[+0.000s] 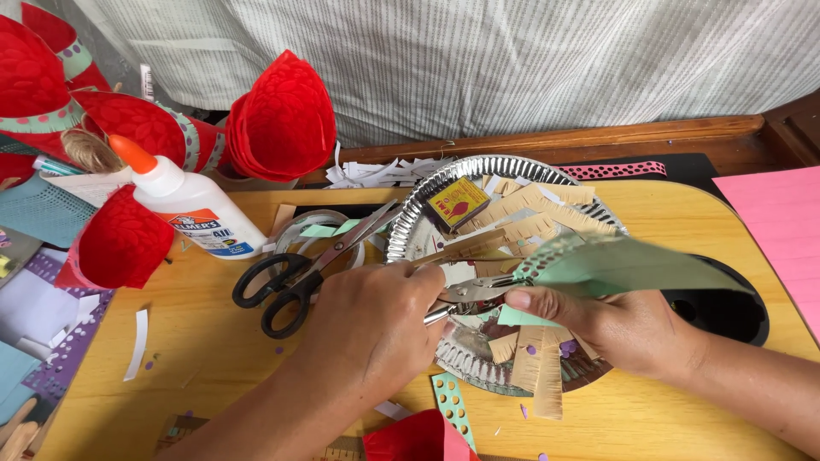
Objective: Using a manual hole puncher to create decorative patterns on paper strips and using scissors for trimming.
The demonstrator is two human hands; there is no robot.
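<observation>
My left hand [371, 329] covers most of the metal hole punch [465, 294], so I cannot see its handles. The green paper strip [623, 269] in my right hand [611, 329] is motion-blurred. At the upper left, the red paper cones [51, 94] run off the frame; the pink sheet [777, 230] is cut off at right.

In my right grip [619, 329] is a pale mint-green paper strip with a row of punched dots along its edge [632, 266]; in my left grip [376, 329], a shiny silver metal hole punch [474, 292]. Beneath sits a ribbed silver foil plate [418, 209] with tan fringed paper scraps [534, 224]. The wooden tabletop [196, 341] is yellow. The black-handled scissors [295, 277] lie beside a white glue bottle with an orange cap [192, 205] and red embossed paper cones [286, 119].
</observation>
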